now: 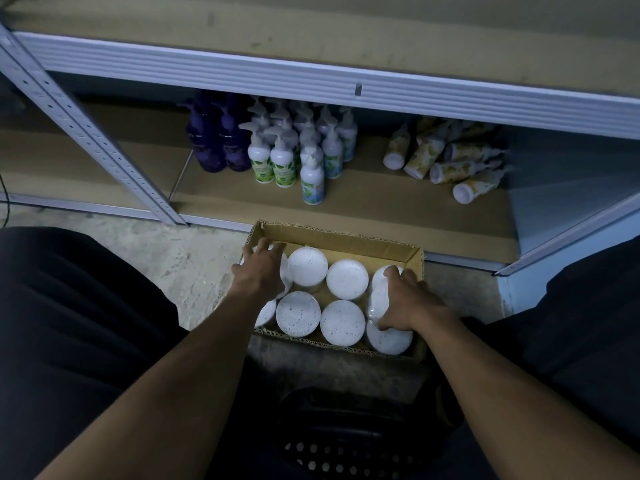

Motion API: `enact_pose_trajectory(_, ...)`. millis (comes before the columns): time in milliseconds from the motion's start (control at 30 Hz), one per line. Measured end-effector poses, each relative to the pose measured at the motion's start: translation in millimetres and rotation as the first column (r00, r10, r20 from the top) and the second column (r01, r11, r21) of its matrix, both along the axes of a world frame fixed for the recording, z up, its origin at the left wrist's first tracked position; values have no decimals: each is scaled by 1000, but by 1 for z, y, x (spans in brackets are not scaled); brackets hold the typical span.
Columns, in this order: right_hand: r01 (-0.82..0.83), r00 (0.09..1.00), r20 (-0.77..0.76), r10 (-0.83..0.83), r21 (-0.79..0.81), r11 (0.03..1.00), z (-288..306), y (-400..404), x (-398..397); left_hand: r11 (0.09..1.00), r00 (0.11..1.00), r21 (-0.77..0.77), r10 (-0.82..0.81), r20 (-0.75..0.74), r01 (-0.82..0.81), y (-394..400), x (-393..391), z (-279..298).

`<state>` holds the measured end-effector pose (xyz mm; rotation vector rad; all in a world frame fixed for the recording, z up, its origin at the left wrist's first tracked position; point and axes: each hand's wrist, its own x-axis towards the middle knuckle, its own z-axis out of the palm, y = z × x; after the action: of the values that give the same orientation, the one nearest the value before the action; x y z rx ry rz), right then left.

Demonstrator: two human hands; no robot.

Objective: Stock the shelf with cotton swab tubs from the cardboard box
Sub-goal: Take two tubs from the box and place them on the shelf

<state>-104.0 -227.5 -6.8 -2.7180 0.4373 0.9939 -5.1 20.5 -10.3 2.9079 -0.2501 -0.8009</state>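
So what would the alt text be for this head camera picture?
Seen from above, a person's left hand and right hand grip cotton swab tubs in a cardboard box on the floor, before a low shelf of pump bottles.

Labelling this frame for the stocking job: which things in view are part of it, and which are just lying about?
Part of the job:
- cardboard box on the floor
- cotton swab tubs packed inside it
- lower shelf
- left hand and right hand, each on a tub

Just there:
- purple bottles
- white pump bottles, upright
- yellow-print bottles, lying down
- black crate
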Motion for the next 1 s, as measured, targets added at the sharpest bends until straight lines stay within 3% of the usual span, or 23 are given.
enact_pose_trajectory(167, 28, 994, 99, -36, 78, 997, 17, 9, 12, 995, 996, -48, -88, -19, 87, -17, 5, 19)
enact_pose_trajectory(533, -40, 943, 332, -25, 188, 981, 126, 8, 43, 900, 930, -281, -267, 251, 334, -43, 12, 98)
enact_pose_trajectory(767, -150, 909, 406, 99, 96, 984, 228, -3, 43, 830, 851, -265, -389, 353, 490, -50, 7, 194)
enact_pose_trajectory(1000, -127, 866, 485, 121, -20, 992, 323, -13, 46, 806, 755, -110, -484, 442, 581, -78, 14, 298)
